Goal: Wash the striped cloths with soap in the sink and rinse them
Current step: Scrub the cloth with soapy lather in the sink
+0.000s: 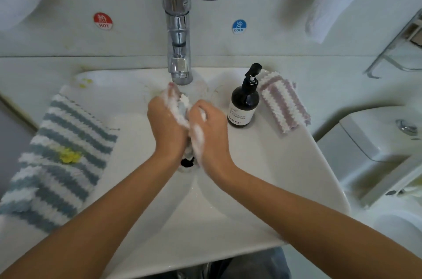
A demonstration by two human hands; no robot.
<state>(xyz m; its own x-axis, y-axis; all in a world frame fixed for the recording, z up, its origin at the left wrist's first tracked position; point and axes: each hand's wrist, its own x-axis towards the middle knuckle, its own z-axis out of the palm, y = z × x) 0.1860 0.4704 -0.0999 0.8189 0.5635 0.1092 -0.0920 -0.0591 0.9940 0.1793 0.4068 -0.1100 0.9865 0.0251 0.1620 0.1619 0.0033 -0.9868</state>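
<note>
Your left hand (167, 122) and right hand (209, 129) are pressed together over the sink (262, 164), both gripping a bunched, soapy cloth (182, 109) between them, below the faucet (179, 34) and above the drain (187, 162). White lather coats your fingers. A blue-striped cloth (57, 157) with a yellow stain lies on the sink's left rim. A purple-striped cloth (284, 101) lies on the right rim, just beside the dark soap bottle (244, 102).
</note>
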